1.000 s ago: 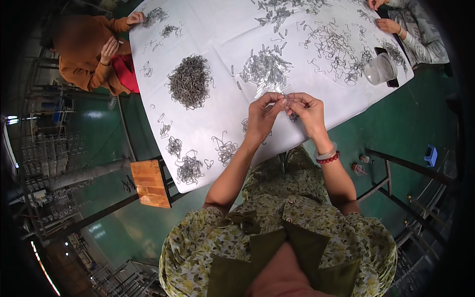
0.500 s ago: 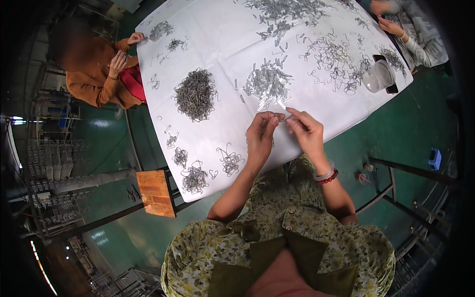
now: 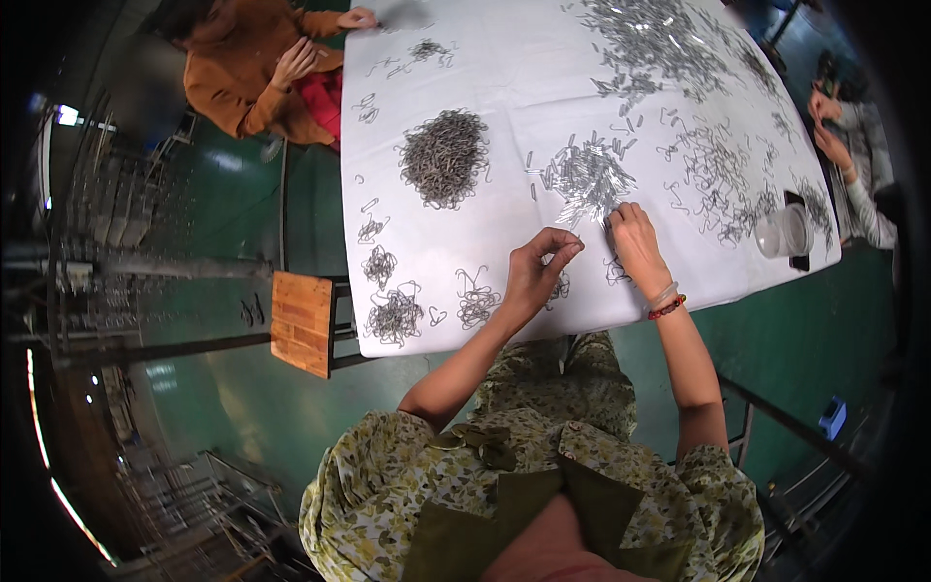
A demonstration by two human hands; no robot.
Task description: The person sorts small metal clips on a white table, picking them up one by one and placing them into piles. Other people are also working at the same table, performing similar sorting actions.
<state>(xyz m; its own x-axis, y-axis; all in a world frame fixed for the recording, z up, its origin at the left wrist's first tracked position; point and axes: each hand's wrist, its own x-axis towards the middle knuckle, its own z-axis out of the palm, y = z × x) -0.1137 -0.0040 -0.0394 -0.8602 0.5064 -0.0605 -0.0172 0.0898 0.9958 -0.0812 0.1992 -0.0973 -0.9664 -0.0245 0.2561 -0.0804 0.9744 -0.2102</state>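
Note:
My left hand [image 3: 543, 274] is over the white-covered table, its thumb and forefinger pinched together. A thin bit of metal shows by the fingertips, too small to name. My right hand [image 3: 638, 244], with a red bead bracelet [image 3: 667, 307] on the wrist, reaches to the near right edge of a pile of small shiny metal strips [image 3: 588, 177]. Its fingers are bent downward and drawn together; what they hold, if anything, is hidden. Small heaps of bent wire hooks [image 3: 477, 303] lie to the left of my left hand, and a few lie partly behind my hands.
A big heap of wire hooks [image 3: 444, 158] is at left; more metal strips [image 3: 659, 44] lie far off. Scattered hooks [image 3: 722, 175] and a clear plastic tub [image 3: 784, 231] are at right. Co-workers sit left and right. A wooden stool [image 3: 302, 323] stands beside the table.
My right hand has moved away from my left hand, forward and right to the strip pile. My left hand stays pinched. The whole view has shifted and turned.

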